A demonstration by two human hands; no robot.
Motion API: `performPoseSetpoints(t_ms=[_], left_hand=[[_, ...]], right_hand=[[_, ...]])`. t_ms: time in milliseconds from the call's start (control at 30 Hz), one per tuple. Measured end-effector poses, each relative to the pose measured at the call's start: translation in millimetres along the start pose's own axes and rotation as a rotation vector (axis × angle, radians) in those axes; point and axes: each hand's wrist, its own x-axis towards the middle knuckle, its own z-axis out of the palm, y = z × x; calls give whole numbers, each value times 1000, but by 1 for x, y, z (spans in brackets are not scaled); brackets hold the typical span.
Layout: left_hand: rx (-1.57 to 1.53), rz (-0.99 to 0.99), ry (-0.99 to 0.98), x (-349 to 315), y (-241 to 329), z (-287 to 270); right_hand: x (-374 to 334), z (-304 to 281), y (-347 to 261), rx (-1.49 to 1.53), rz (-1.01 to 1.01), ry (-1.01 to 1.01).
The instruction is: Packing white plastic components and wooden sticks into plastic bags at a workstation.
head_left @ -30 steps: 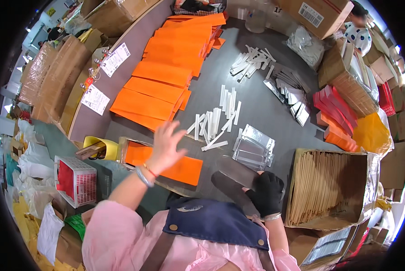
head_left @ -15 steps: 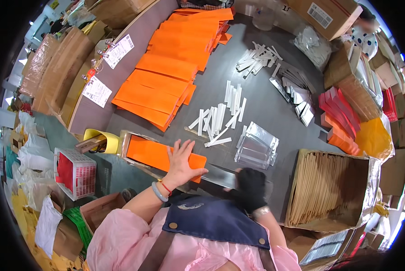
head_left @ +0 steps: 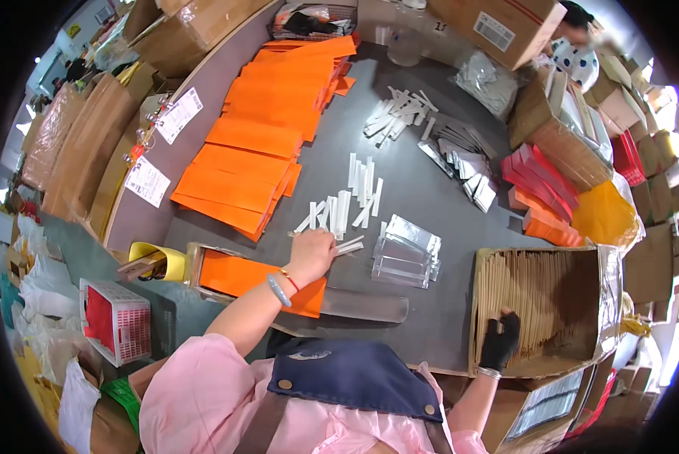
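My left hand (head_left: 313, 256) is bare and closed, its fingers bunched down at the near end of a loose pile of white strips (head_left: 342, 212). Its fingertips are hidden, so what they pinch does not show. Under that forearm, a stack of orange sheets (head_left: 237, 274) lies in a long open cardboard tray. A clear plastic piece (head_left: 366, 305) sticks out to the right from the orange end. My right hand (head_left: 500, 340), in a black glove with bare fingertips, hovers at the near edge of a box (head_left: 475, 303) packed with thin tan pieces on edge (head_left: 517, 291). Its fingers are apart.
Fanned orange sheets (head_left: 256, 129) cover the table's left side. Clear flat packs (head_left: 406, 253) lie mid-table, with more white strips (head_left: 398, 113) and silvery packs (head_left: 464, 159) beyond. Pink-red pieces (head_left: 540, 178) sit at right. A yellow holder (head_left: 161, 261) hangs by the tray. Another person stands far right.
My left hand has lifted off the orange sheet, moved up to the white strips and closed. My right hand has left the clear plastic piece and swung right to the box. The view has shifted slightly.
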Motion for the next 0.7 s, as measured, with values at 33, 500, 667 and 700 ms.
performPoseSetpoints(t_ms=[33,500,667,700], left_hand=[[-1,13,-6,0,8,-1],[-75,307,-105,22,78,39],[-252,226,-254,22,81,14],[-414,188,-317,17,81,0]], right_hand=[[-1,-15,21,-28,134,51],[0,-24,51,-419,61,-47],[11,-32,26,-475,164,-211],[12,-33,25,-505,196,-210]])
